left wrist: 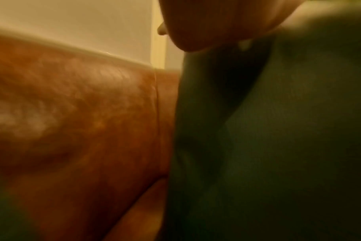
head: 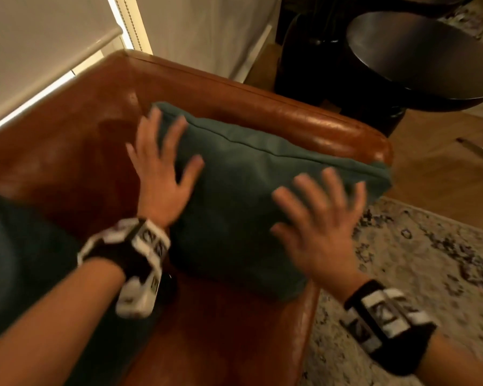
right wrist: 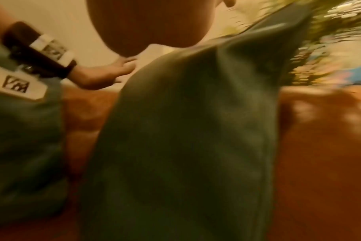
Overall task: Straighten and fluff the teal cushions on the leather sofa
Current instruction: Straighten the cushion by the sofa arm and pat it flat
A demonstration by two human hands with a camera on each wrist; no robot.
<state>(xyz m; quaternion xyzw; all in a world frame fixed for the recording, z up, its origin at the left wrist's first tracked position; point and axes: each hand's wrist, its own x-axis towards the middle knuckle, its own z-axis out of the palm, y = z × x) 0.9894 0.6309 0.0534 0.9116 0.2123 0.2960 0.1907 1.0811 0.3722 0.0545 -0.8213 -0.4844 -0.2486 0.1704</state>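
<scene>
A teal cushion (head: 248, 190) stands on edge in the corner of the brown leather sofa (head: 262, 107), leaning against the armrest. My left hand (head: 162, 168) is spread flat at the cushion's left end, fingers straight. My right hand (head: 318, 218) is spread open at its right front face, fingers apart; both hands are motion-blurred. A second teal cushion (head: 20, 260) lies at the left under my left forearm. The left wrist view shows the cushion (left wrist: 278, 130) against the sofa back (left wrist: 82, 114). The right wrist view shows the cushion (right wrist: 185, 130) and my left hand (right wrist: 105, 75).
A dark round table (head: 421, 57) stands right behind the sofa's armrest. A patterned rug (head: 416, 268) and wooden floor (head: 435, 162) lie to the right. A blind and wall (head: 39, 37) rise behind the sofa back.
</scene>
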